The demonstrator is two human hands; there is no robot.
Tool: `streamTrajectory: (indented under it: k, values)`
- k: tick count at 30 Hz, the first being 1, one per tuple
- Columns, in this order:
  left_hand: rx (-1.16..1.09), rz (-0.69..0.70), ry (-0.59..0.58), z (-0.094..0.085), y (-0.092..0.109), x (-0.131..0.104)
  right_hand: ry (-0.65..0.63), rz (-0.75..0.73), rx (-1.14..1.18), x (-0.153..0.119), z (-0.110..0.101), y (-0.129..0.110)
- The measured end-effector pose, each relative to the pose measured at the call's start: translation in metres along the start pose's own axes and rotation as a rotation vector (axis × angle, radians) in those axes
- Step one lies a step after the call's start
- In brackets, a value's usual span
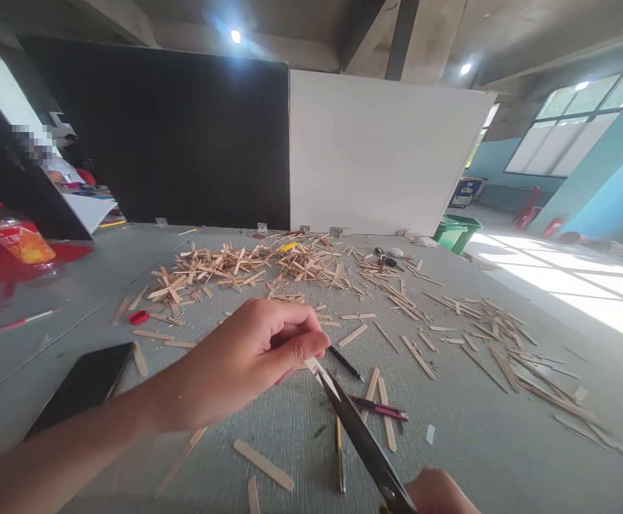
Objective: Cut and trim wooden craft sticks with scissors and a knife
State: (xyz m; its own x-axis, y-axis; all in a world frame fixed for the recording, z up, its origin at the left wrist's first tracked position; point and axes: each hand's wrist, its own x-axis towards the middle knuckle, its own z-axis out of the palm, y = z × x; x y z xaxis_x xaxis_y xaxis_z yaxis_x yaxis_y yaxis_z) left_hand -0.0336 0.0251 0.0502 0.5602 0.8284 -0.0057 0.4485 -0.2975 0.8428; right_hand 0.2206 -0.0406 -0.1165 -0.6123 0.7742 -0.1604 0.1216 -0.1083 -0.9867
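Observation:
My left hand (257, 343) reaches in from the left with its fingers curled. Thumb and forefinger pinch a small whitish strip (311, 364), whose material I cannot make out. At the bottom edge, my right hand (439, 492) is closed on a pair of dark scissors (362, 435), the handles mostly out of view. The blade tips meet the strip just below my left thumb. Beneath the hands lie a black pen (347, 363), a dark red utility knife (383, 408), a yellow pencil-like stick (340, 453) and several wooden craft sticks (264, 464).
Heaps of craft sticks (225, 264) spread across the grey table (183, 475). A black phone (83, 382) and a red ring (138, 317) lie left, with a drink bottle (19, 235) farther out. Black (183, 135) and white panels (380, 150) stand behind.

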Motion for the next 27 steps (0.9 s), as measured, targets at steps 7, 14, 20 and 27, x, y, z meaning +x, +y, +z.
streamTrajectory:
  k: [7,14,20,27]
  values:
    - [0.019,0.016,0.025,0.003,0.002,0.000,-0.006,-0.013,-0.048,0.004,-0.001,0.016]
    - [0.054,0.042,0.015,0.007,0.004,-0.001,-0.099,-0.012,-0.049,0.009,-0.005,0.032]
    - [0.041,0.054,0.008,0.007,0.005,-0.002,-0.042,-0.045,-0.090,0.006,-0.009,0.043]
    - [0.033,0.030,-0.009,0.005,0.001,-0.002,-0.009,-0.006,-0.170,-0.004,-0.007,0.032]
